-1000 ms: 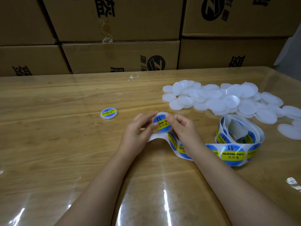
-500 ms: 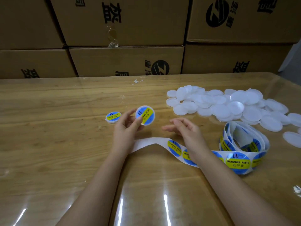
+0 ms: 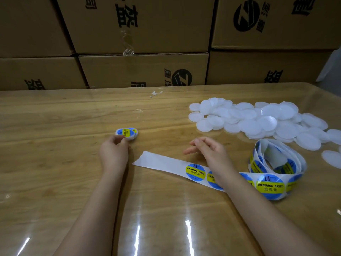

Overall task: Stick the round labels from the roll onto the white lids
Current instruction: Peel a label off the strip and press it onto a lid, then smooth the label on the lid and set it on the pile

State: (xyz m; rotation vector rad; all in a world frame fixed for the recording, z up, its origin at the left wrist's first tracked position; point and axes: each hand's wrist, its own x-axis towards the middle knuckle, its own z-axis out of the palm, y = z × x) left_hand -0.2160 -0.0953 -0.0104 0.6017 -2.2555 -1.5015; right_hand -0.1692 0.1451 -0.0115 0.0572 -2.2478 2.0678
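Left hand point(image 3: 114, 151): fingers curled, pinching the near edge of the labelled lids point(image 3: 128, 133). That's two blue/yellow-labelled ones, overlapping, flat on the table point(image 3: 55, 145) left of centre. Too blurred to tell whether the top one sits squarely on the other. Right hand point(image 3: 208, 150): relaxed, fingers loosely extended toward the left, holding nothing, just above the table between the labelled lids and the roll point(image 3: 269, 185). Its forearm crosses over the strip point(image 3: 162, 162). The strip runs from the roll leftward across the table in front of both hands. Its free end is bare white backing, and the first label point(image 3: 195, 172) sits just left of the right wrist, with more labels partly under the forearm. The roll is loosely coiled, standing on edge at right, just beside the pile of bare lids point(image 3: 258, 121). The pile is spread over the far right of the table, lids overlapping, a few loose ones off to the right edge. Boxes point(image 3: 144, 71) are stacked behind the table.
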